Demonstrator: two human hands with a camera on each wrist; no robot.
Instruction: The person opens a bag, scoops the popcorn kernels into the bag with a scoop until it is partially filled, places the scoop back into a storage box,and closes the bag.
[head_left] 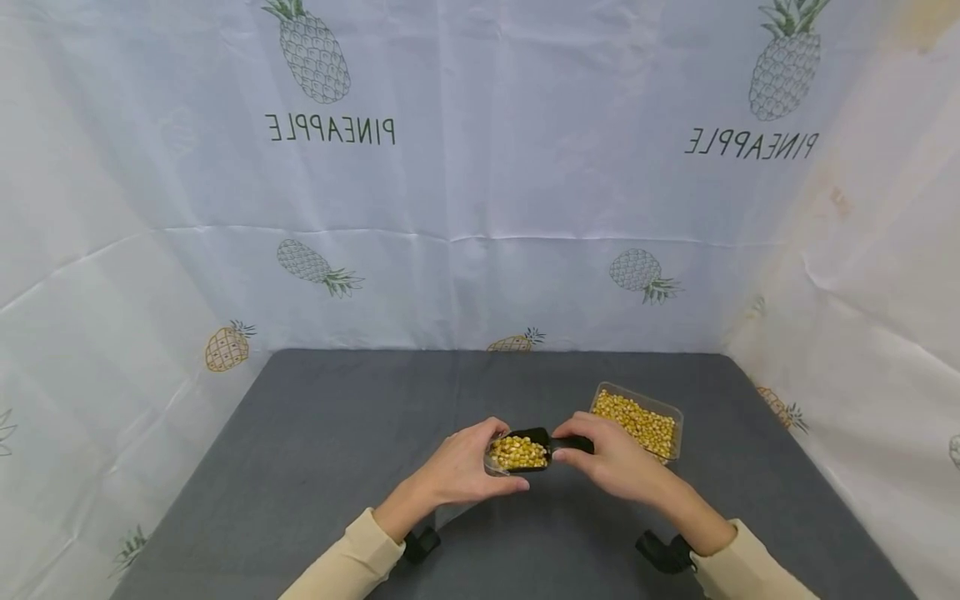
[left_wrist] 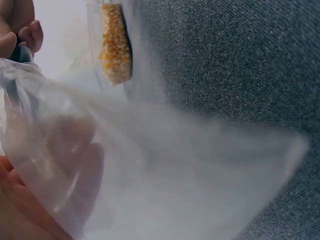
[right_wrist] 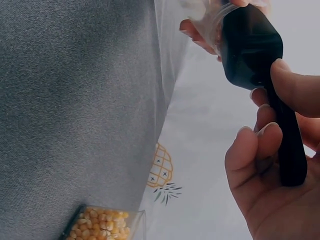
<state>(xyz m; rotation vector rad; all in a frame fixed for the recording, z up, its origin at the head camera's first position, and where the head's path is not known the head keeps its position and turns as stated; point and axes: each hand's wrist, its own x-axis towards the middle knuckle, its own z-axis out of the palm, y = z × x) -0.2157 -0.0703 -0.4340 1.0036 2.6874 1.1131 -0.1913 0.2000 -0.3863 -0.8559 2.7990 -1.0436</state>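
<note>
My right hand [head_left: 611,462] grips the handle of a black scoop [head_left: 573,444], fingers and thumb wrapped round it in the right wrist view. Yellow corn kernels [head_left: 519,452] fill the scoop's bowl. The front of the bowl sits inside the mouth of a clear plastic bag [left_wrist: 165,180], which my left hand [head_left: 463,467] holds with fingers and thumb curved round the opening. Below that hand the bag hangs down, blurred and see-through in the left wrist view. From the right wrist, the dark underside of the scoop [right_wrist: 252,47] shows.
Behind my right hand, a clear plastic box [head_left: 678,437] of corn kernels stands on the grey tabletop [head_left: 337,433]. A white curtain [head_left: 480,183] printed with pineapples surrounds the table at the back and sides.
</note>
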